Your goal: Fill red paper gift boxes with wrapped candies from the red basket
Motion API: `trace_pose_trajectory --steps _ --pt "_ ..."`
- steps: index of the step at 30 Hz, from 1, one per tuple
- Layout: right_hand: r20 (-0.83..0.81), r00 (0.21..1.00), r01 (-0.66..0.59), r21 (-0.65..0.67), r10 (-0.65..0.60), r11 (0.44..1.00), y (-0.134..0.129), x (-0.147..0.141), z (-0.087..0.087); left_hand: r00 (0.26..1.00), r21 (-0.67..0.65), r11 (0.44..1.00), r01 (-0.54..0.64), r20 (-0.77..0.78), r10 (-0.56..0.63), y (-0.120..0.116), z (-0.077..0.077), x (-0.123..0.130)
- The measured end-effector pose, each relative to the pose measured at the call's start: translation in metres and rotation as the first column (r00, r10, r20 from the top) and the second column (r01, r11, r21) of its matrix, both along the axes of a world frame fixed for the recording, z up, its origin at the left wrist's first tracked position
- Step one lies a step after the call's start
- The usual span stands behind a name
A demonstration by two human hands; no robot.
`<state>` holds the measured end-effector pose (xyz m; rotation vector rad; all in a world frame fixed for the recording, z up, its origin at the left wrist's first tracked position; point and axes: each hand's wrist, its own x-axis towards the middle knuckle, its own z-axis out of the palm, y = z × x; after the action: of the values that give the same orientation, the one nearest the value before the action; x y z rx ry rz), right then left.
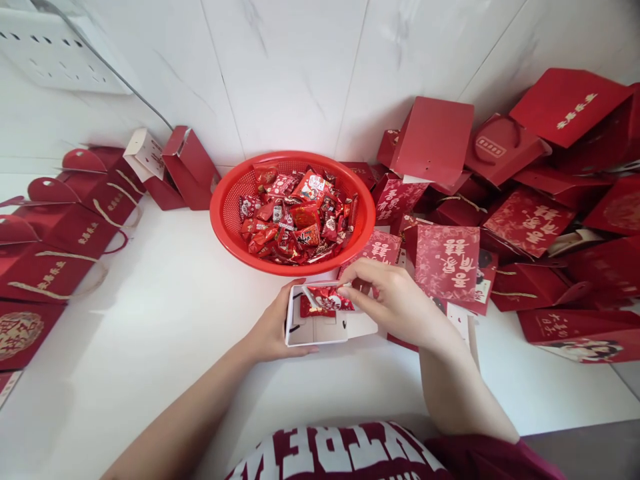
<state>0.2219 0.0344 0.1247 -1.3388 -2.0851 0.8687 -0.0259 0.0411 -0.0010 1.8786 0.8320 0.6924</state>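
Note:
My left hand (274, 328) is wrapped round the left side of a small open box (320, 332), white inside. Red-wrapped candies (320, 311) lie in the upper part of the box. My right hand (395, 297) is at the box's upper right, its thumb and forefinger pinched on the end of a shiny red candy packet (332, 298). Just beyond the box stands a red plastic basket (223, 230) with many red-wrapped candies (306, 235) in it.
Red gift boxes with string handles (87, 233) line the left side of the white table (170, 280). Two narrow boxes (187, 167) stand by the wall. Many red boxes (447, 260) are piled on the right. A power strip (55, 57) is at the upper left.

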Motion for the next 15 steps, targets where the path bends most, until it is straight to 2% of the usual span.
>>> trace_pose_trajectory --steps 4,9,11,15 --pt "0.151 0.985 -0.083 -0.027 0.086 0.996 -0.006 -0.011 -0.008 0.999 0.019 1.000 -0.002 -0.037 0.003 0.000 0.000 0.000" --pt "0.265 0.942 -0.214 0.008 0.204 0.977 -0.002 -0.027 -0.026 1.000 0.029 1.000 0.009 -0.004 -0.009 0.000 0.001 0.001" --pt "0.361 0.896 -0.277 0.002 0.258 0.961 0.001 -0.031 -0.033 1.000 0.035 0.999 0.011 -0.002 -0.011 0.000 0.000 0.001" --pt "0.588 0.745 -0.364 -0.035 0.314 0.931 0.002 -0.038 -0.042 1.000 0.033 0.999 0.010 0.005 -0.010 0.000 -0.002 0.001"
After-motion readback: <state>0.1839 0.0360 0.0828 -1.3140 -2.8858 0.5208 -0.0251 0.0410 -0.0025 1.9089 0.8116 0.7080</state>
